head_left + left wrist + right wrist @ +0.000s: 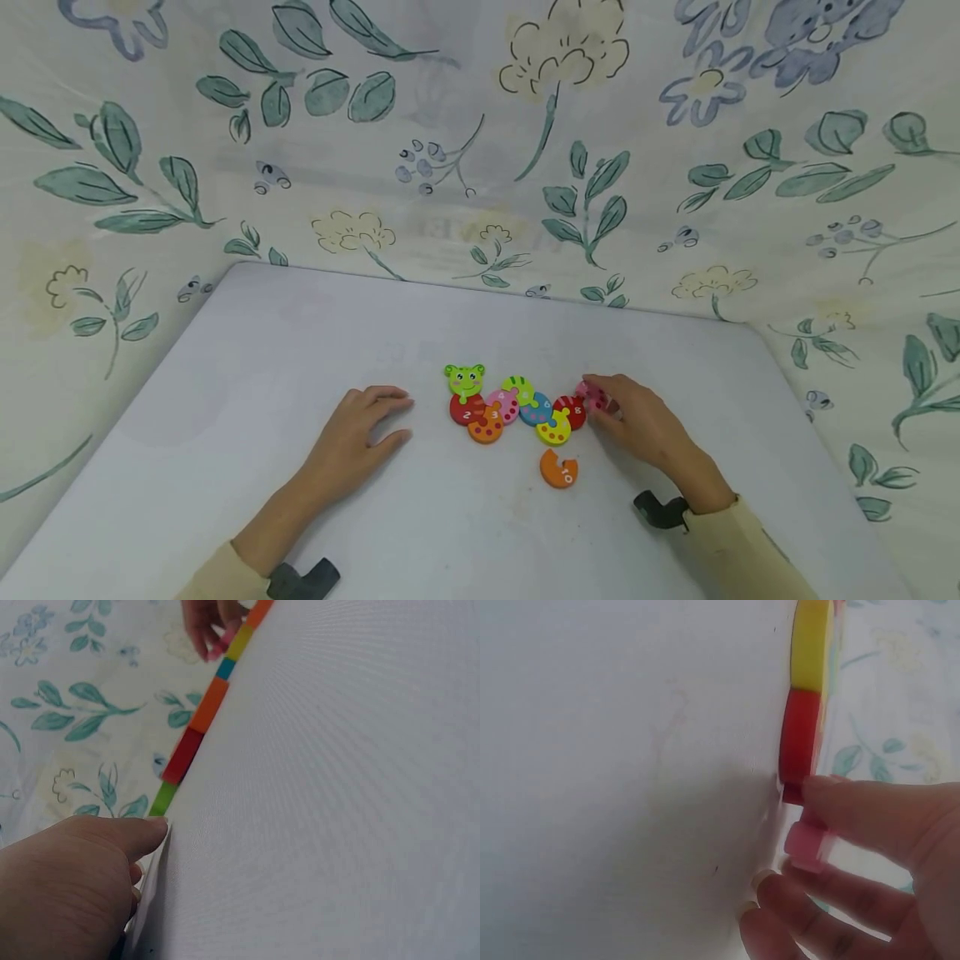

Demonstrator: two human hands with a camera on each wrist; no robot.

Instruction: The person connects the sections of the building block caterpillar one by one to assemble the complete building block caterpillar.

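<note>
My right hand pinches a pink caterpillar puzzle piece between thumb and fingers at the right end of a wavy chain. The chain starts at a green face piece and runs through red, orange, pink, green, blue and yellow numbered pieces to a red piece beside the pinched one. Whether the pink piece is fully joined cannot be told. A loose orange piece marked 10 lies below the chain. To the chain's left my left hand rests on the table, fingers relaxed, holding nothing.
The pieces lie on a white table. Its far edge meets a floral cloth that hangs behind and at both sides. Dark straps with small devices sit at both wrists.
</note>
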